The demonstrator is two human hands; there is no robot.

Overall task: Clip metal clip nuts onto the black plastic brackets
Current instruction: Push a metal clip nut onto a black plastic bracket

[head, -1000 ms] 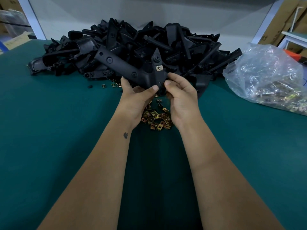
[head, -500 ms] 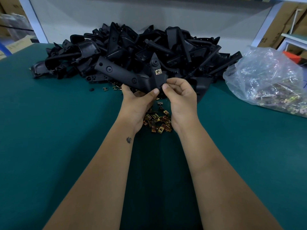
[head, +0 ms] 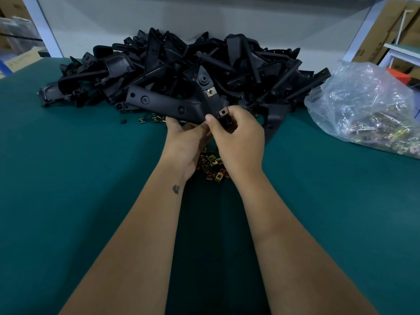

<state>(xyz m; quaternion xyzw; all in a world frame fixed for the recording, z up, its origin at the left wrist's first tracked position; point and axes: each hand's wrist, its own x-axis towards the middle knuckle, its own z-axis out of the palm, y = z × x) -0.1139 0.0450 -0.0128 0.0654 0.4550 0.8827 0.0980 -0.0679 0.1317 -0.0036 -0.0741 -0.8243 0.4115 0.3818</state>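
Green table (head: 68,201) as landmark. Nearest on it, under both wrists: loose heap of clip nuts (head: 212,165). Above that heap, left hand (head: 187,142) grips the black bracket (head: 168,105) from below, fingers curled round its lower edge. Right hand (head: 238,135) pinches a clip nut (head: 223,112) at the bracket's near tab, thumb and fingers curled on it. Second clip nut (head: 211,92) already seated higher on the same bracket. A few stray nuts (head: 152,119) lie on the table just past the left hand. Farther back, big pile of black brackets (head: 181,64). Table's far right: clear plastic bag (head: 368,110) with more nuts inside.
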